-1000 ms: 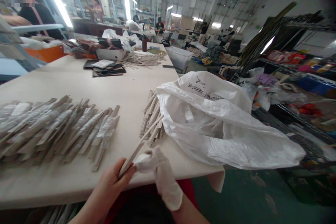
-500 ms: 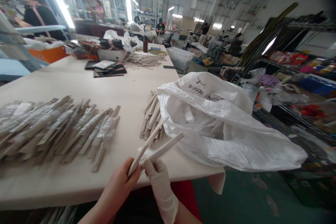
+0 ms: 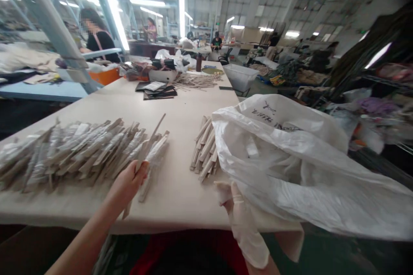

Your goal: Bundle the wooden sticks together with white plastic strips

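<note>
My left hand [image 3: 130, 180] is closed around a long, flat beige strip [image 3: 151, 136], which is tilted up over the right end of a row of similar strips. That row of beige strip bundles [image 3: 93, 146], wrapped in clear film, lies across the left of the table. On the right, my right hand [image 3: 234, 204] wears a pale glove. Its thumb and forefinger are apart, with no strip in them; motion blurs the fingertips. Just beyond it lies a smaller pile of beige strips [image 3: 204, 148], against the mouth of a large white plastic bag [image 3: 300, 180] with black handwriting.
The cloth-covered table [image 3: 180, 206] ends just in front of me. Farther back lie black flat pieces [image 3: 156, 91], loose thin strips [image 3: 196, 80] and a dark bottle [image 3: 198, 62]. A white bin [image 3: 240, 76] stands beyond the right edge. Other people work in the background.
My hands have parted. The left has carried a strip leftward to the wrapped row, while the right has let go and moved right, near the bag. The view has turned left.
</note>
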Demonstrator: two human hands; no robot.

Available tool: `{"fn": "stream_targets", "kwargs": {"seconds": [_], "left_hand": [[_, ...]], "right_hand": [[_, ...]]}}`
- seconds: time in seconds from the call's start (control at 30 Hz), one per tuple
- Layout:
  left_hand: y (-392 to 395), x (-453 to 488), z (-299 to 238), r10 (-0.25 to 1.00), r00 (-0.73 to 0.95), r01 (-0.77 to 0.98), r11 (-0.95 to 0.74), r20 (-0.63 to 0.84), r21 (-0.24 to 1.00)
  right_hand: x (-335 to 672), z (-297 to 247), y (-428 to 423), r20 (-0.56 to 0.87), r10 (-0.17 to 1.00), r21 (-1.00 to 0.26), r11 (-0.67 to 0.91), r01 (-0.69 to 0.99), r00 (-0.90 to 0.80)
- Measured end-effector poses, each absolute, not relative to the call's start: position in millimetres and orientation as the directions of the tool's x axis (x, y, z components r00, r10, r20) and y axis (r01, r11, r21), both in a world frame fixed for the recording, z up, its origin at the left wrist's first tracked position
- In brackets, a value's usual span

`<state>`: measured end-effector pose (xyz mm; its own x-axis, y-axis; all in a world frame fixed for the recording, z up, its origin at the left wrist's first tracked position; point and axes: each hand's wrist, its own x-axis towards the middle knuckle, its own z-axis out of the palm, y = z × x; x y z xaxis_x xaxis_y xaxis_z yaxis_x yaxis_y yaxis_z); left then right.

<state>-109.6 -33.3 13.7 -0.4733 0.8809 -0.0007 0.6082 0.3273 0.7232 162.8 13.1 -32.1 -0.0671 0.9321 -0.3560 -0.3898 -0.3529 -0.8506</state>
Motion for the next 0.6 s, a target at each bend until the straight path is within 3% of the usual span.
{"fn": "stream_targets", "kwargs": {"seconds": [0.1,0.2,0.3,0.47,0.6], "left_hand": [[-41,-70,3,0.941,-0.288,0.397,0.288,-0.18,0.872],[-53,-37,-3,0.956,-0.141,0.271,0.286,-0.255,0.919],[-63,-27,0,0.947,-0.072,0.285,0.321,-0.314,0.903],[-77,-31,8,0.894,-0.022,0.344,0.427,-0.447,0.836],[-83,-28,6,0.886,0.027,0.388,0.418,-0.464,0.821]], "right_hand": [[164,-31,19,-0.326,0.944,-0.894,-0.293,-0.338,0.043],[171,-26,26,-0.317,0.944,-0.846,-0.326,-0.421,-0.094],[178,-17,28,-0.316,0.927,-0.779,-0.374,-0.504,-0.2],[185,-14,36,-0.24,0.966,-0.788,-0.25,-0.563,-0.093],[186,-18,43,-0.229,0.973,-0.815,-0.204,-0.542,-0.022]]}}
